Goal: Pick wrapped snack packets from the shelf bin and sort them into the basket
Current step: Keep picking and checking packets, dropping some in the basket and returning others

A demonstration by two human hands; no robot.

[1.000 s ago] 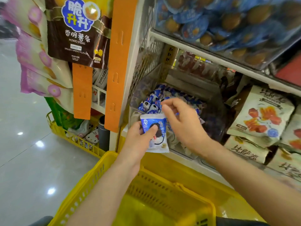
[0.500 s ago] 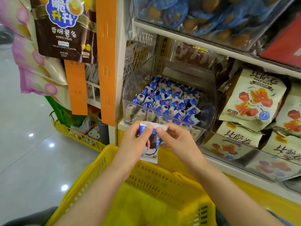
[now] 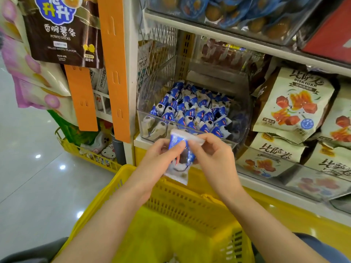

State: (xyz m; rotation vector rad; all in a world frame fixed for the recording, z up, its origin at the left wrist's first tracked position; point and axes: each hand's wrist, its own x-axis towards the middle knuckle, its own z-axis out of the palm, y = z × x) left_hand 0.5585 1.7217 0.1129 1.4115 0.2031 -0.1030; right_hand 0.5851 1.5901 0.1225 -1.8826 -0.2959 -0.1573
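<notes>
A blue-and-white wrapped snack packet (image 3: 180, 164) hangs upright between both hands, just above the far rim of the yellow basket (image 3: 180, 207). My left hand (image 3: 159, 160) pinches its left side with thumb and fingers. My right hand (image 3: 212, 158) pinches its white top seal. Behind them a clear plastic shelf bin (image 3: 152, 103) holds several more of the same blue packets (image 3: 195, 112). The basket's bottom shows a yellow liner and a scrap of white at the lower edge.
Beige snack bags (image 3: 292, 103) fill the shelf to the right of the bin. An orange hanging strip (image 3: 114, 69) and a brown potato-stick bag (image 3: 60, 29) hang at left. A low yellow floor rack (image 3: 89, 152) stands on the grey tiled floor.
Both hands came down and back from the bin with the packet, to the basket's far rim. My right hand went from hovering over the packet to pinching its top seal.
</notes>
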